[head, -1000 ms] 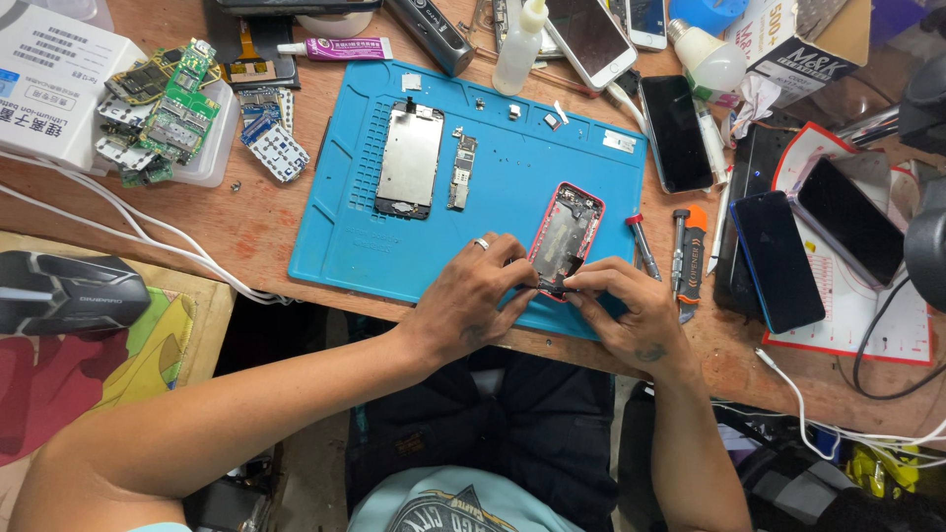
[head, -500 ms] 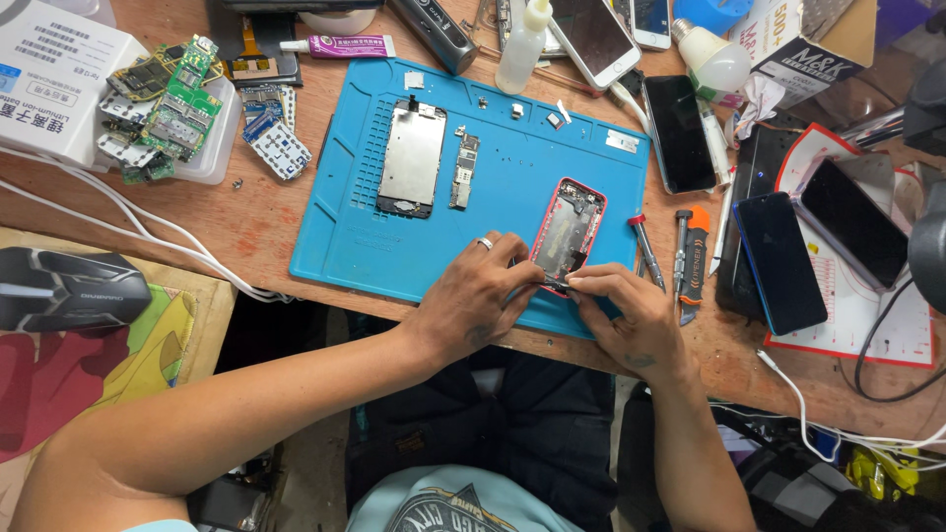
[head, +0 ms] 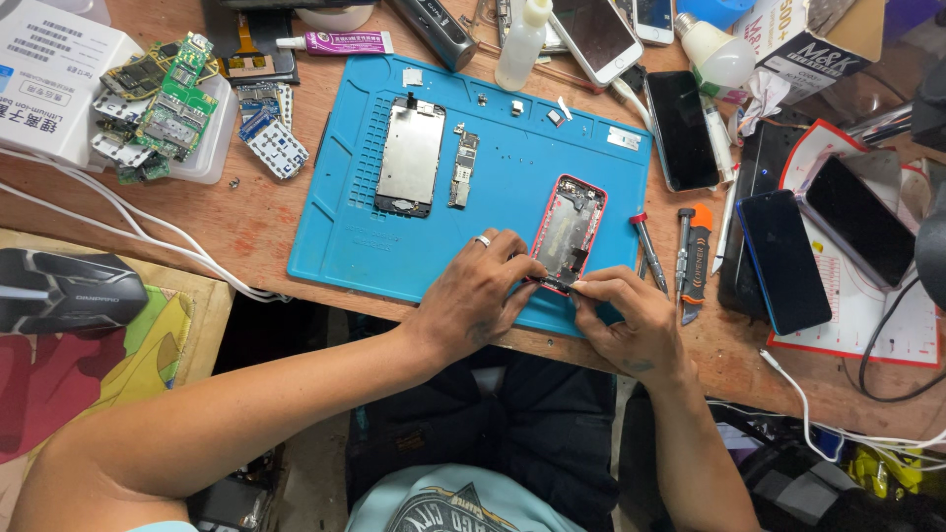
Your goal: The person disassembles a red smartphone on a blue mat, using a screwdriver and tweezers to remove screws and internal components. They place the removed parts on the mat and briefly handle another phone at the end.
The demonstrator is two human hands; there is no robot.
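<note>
A red phone housing (head: 567, 232), opened with its insides showing, lies on the blue repair mat (head: 355, 241). My left hand (head: 478, 296), a ring on one finger, pinches the housing's lower left corner. My right hand (head: 626, 317) meets it at the housing's bottom edge, fingertips pressed on a small part there; what it grips is too small to tell. Further left on the mat lie a silver phone screen plate (head: 411, 156) and a narrow logic board (head: 463, 166).
Screwdrivers (head: 648, 252) and an orange-handled tool (head: 695, 258) lie right of the mat. Several dark phones (head: 783, 261) sit at the right. Circuit boards fill a white tray (head: 212, 148) at the left. A plastic bottle (head: 520, 44) and glue tube (head: 340, 42) stand behind. White cables (head: 148, 236) cross the wooden desk.
Both hands stay at the bottom edge of the red housing with only slight finger shifts. The housing has not visibly moved.
</note>
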